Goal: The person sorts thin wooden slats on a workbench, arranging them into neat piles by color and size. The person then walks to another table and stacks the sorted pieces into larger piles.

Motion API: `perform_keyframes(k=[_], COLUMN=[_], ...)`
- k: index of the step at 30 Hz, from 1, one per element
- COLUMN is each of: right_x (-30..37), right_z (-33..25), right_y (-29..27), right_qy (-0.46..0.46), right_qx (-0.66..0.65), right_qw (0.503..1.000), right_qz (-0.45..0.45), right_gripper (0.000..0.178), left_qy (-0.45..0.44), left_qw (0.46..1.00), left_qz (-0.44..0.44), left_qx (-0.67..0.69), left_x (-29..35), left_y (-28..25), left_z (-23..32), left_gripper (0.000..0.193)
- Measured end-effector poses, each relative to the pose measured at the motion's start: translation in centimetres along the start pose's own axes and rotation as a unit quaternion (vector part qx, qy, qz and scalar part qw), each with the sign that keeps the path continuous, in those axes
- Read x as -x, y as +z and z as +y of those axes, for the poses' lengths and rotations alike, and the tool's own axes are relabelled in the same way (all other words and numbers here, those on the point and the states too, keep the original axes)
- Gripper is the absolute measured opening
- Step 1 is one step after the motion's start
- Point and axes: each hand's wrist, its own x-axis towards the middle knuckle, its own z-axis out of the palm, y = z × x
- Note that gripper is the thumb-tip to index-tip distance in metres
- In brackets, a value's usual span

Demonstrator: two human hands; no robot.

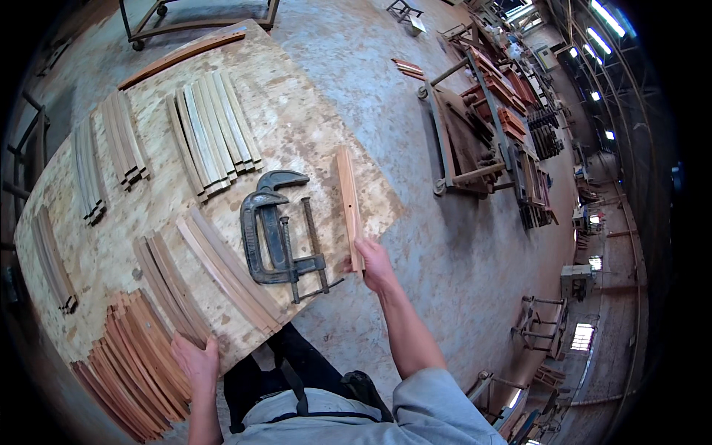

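Observation:
My right hand (376, 265) is closed round the near end of a reddish-brown wooden piece (346, 194) with small dark holes in it. That piece lies along the right side of the table, its far end pointing away from me. At the table's near edge, my left hand (196, 358) grips the near ends of some brown wooden strips (172, 285), thumb on one side and fingers on the other. Between my hands lie two dark metal C-clamps (276, 236), overlapping. A pair of pale strips (226, 268) sits left of the clamps.
A blotchy plywood tabletop (297, 122) carries several bundles of strips, including pale ones (213, 133) farther off and a reddish stack (133, 356) at near left. One long reddish board (182, 59) lies along the far edge. Wheeled racks (463, 126) with wood stand to the right.

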Motion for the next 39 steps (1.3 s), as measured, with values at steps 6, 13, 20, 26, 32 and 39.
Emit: perform_keyframes(k=[6,13,20,26,32,39], right_x=[10.3,17.3,14.9,14.6,15.1,16.3], right_z=[-2.0,-0.9,-0.9,-0.2,-0.2,-0.6], right_y=[5.8,16.5,16.3,16.6,18.0,19.5], right_qy=[-0.021,-0.106,0.127,0.162,0.088,-0.249], right_qx=[-0.185,-0.018,-0.201,-0.210,-0.126,0.141], right_qw=[0.972,0.960,0.903,0.896,0.935,0.945], right_qz=[-0.141,-0.257,-0.359,-0.357,-0.320,-0.161], right_gripper=[0.032,0.035,0.021,0.028,0.020,0.041], left_qy=[0.175,0.076,-0.019,-0.070,-0.076,-0.082], left_qw=[0.982,0.814,0.755,0.729,0.733,0.740], left_qz=[-0.003,-0.241,-0.241,-0.224,-0.222,-0.198], left_qx=[0.066,0.523,0.609,0.643,0.639,0.637], left_x=[1.2,0.1,-1.1,-1.5,-0.9,-1.0], left_y=[-3.7,-3.0,-4.9,-5.0,-4.4,-4.6], left_z=[4.2,11.1,4.7,2.9,1.4,0.5], left_gripper=[0.083,0.053,0.045,0.042,0.032,0.037])
